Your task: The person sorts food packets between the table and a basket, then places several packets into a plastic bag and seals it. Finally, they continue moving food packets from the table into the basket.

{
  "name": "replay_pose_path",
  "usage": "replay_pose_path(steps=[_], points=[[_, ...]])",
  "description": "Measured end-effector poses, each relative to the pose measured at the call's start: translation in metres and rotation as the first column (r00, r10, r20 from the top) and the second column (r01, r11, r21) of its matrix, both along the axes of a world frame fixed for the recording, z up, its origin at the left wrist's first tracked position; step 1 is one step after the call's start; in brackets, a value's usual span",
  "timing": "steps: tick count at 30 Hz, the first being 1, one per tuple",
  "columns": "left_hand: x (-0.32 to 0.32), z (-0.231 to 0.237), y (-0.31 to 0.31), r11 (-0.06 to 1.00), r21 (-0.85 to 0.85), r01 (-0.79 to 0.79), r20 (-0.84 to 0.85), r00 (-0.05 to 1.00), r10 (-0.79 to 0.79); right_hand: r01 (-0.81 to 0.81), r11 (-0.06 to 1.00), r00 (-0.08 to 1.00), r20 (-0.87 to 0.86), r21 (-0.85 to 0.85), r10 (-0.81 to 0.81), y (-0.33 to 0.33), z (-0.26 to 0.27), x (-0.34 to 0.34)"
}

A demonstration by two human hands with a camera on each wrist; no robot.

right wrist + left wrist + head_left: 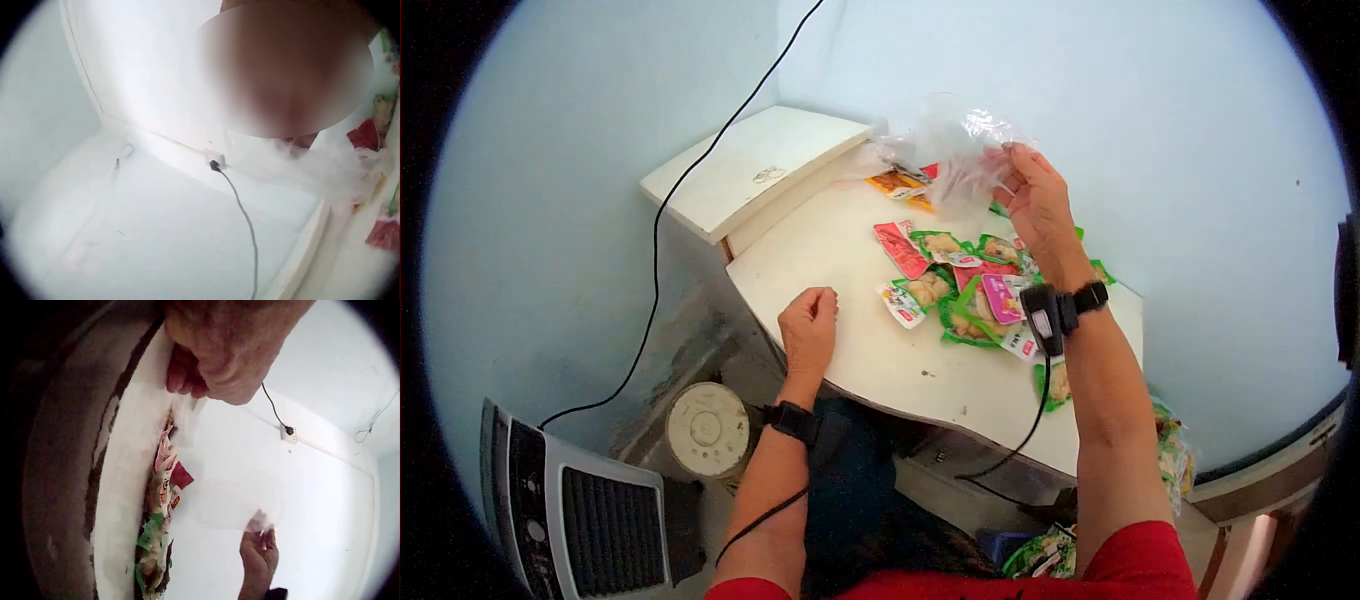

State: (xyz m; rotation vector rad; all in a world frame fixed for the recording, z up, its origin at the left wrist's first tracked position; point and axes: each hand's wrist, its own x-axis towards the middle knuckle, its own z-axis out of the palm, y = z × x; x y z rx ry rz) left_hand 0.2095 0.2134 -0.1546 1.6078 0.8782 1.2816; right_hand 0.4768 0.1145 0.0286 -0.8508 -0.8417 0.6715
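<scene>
My right hand [1037,205] is raised over the back of the table and pinches a clear plastic bag [960,140], which hangs to the left of the fingers. In the left wrist view the right hand [259,556] holds the thin bag up against the wall. My left hand [808,325], fingers curled and holding nothing visible, is at the table's front left edge; its curled fingers [184,378] show in the left wrist view. Between the hands lie several snack packets: green ones [925,288], red ones [900,248] and a purple one [1003,298].
Orange packets [895,183] lie at the back of the white table [860,350], beside a raised white shelf [760,160]. A round stool [708,430] and a grey appliance [605,510] stand at left. More packets [1045,555] are below the table. A black cable crosses the left.
</scene>
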Motion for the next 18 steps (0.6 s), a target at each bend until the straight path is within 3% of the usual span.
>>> replay_pose_path(steps=[1, 3, 6, 9, 12, 13, 16, 18], points=[[0.000, 0.001, 0.001, 1.000, 0.001, 0.005, -0.012, 1.000, -0.005, -0.093, 0.995, 0.993, -0.068, 0.029, 0.094, -0.014, 0.004, -0.009], [-0.007, 0.007, -0.001, 0.996, -0.056, 0.064, -0.067, 0.995, -0.068, -0.122, 0.991, 0.975, -0.183, 0.056, 0.130, -0.042, 0.014, -0.038], [-0.017, 0.015, -0.010, 0.924, -0.198, 0.326, 0.244, 0.930, -0.276, -0.198, 0.978, 0.927, -0.311, 0.070, 0.210, -0.080, 0.007, -0.066], [-0.031, 0.052, -0.065, 0.825, -0.244, 0.510, 0.447, 0.814, -0.371, -0.271, 0.961, 0.873, -0.406, 0.057, 0.270, -0.107, -0.013, -0.089], [-0.050, 0.061, -0.099, 0.783, -0.181, 0.595, 0.355, 0.782, -0.512, -0.276, 0.960, 0.857, -0.440, 0.045, 0.267, -0.122, -0.035, -0.117], [-0.052, 0.067, -0.109, 0.782, -0.239, 0.575, 0.372, 0.799, -0.473, -0.347, 0.936, 0.846, -0.414, 0.053, 0.337, -0.127, -0.042, -0.120], [-0.073, 0.060, -0.112, 0.838, -0.224, 0.498, 0.319, 0.850, -0.420, -0.313, 0.948, 0.879, -0.393, -0.053, 0.269, -0.140, -0.045, -0.134], [-0.091, 0.061, -0.110, 0.866, -0.274, 0.418, 0.390, 0.871, -0.297, -0.220, 0.973, 0.900, -0.401, -0.077, 0.172, -0.148, -0.047, -0.137]])
